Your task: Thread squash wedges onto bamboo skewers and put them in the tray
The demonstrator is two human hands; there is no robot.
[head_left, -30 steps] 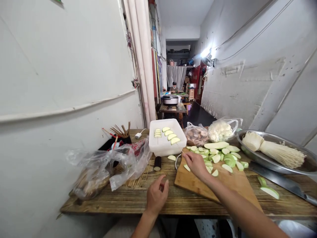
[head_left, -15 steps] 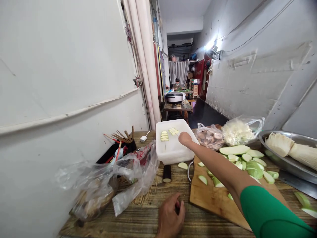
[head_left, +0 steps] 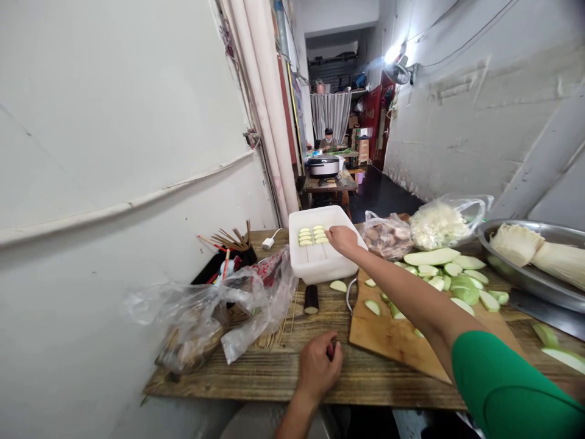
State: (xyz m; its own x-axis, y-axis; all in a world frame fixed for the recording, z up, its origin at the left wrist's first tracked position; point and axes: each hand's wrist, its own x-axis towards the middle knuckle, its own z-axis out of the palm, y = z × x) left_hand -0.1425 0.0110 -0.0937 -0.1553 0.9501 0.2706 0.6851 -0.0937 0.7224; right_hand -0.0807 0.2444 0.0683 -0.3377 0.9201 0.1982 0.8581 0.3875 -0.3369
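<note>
My right hand [head_left: 343, 240] reaches into a white plastic box [head_left: 324, 268]. Its fingers are drawn together at the right edge of a skewer of pale half-moon zucchini slices [head_left: 320, 235]; the fingertips are partly hidden. Beside that one lies a second skewer of zucchini slices [head_left: 304, 237], both sticks pointing toward me. My left hand [head_left: 319, 366] rests near the table's front edge with its fingers curled in. A small dark reddish spot shows between thumb and fingers, too small to name. One loose zucchini slice [head_left: 338, 286] lies in front of the box.
Cut zucchini pieces [head_left: 466, 289] cover part of a wooden cutting board [head_left: 379, 338]. Behind it are bagged mushrooms [head_left: 388, 235] and a steel basin [head_left: 543, 299]. Loose bamboo sticks [head_left: 272, 338], a plastic bag [head_left: 256, 311] and a dark cylinder [head_left: 311, 300] lie left. Another person [head_left: 328, 141] sits far back.
The right-hand skewer, slanted before, now lies straight beside the other. My right hand has moved closer to its slices. My left hand's fingers have curled in further. The camera view has shifted.
</note>
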